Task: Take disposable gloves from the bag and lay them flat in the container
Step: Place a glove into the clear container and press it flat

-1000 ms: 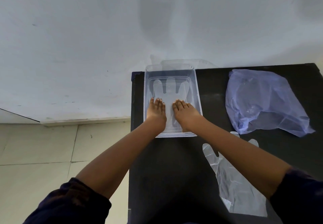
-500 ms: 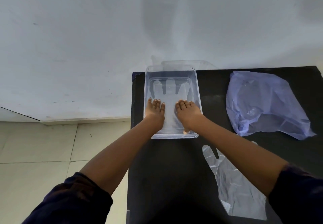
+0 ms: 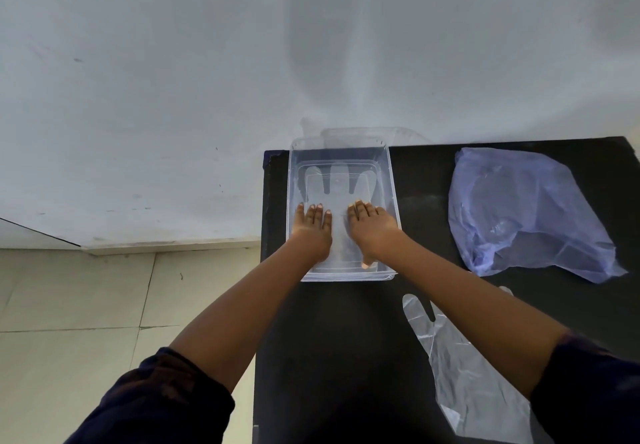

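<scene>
**A:** The glove (image 3: 341,198) in the container (image 3: 394,201), where does it stand, and what are the hands doing with it?

**B:** Both palms are down on it. The left hand (image 3: 311,230) lies flat with its fingers spread, gripping nothing, over the glove's left half near the cuff. The right hand (image 3: 372,232) is the same on the other side: open, fingers loosely together, pressing and not pinching. There is a bare strip of glove between the two hands.

**A:** So this is the flattening step. How would you do it well?

**B:** I'd say stroke outward from that middle strip toward the container's walls and toward the glove's fingers, which point at the far end. Thin film like this probably traps air and clings to skin, so light, sliding pressure should suit better than a hard push. Lift the palms straight up afterward, or the glove may come with them.

**A:** And beyond the container?

**B:** A second glove (image 3: 460,374) lies flat on the black table (image 3: 346,357), near the right forearm. The bluish bag (image 3: 526,215) sits farther right, well apart from the container. That loose glove looks like the next one due.
</scene>
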